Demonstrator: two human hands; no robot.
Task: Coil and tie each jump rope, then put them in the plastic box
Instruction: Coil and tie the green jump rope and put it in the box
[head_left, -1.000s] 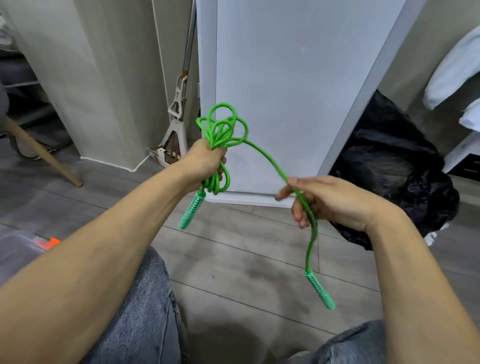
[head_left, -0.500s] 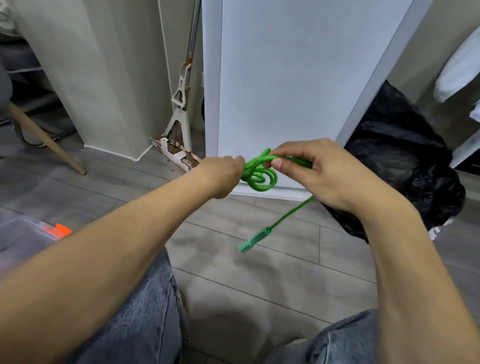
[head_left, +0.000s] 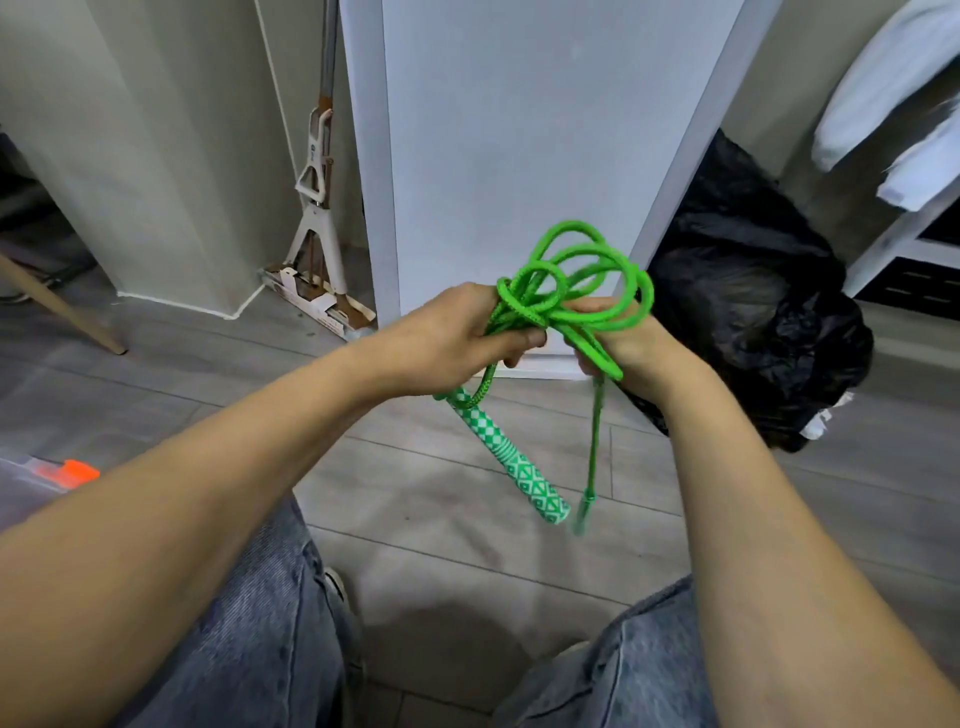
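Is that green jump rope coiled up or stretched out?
Coiled, loosely: loops of the green jump rope bunch between the left hand and right hand, its handles dangling below. Tied or not, cannot tell.

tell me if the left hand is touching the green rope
Touching. The head view shows the left hand with its fingers curled round the bunched strands of the rope.
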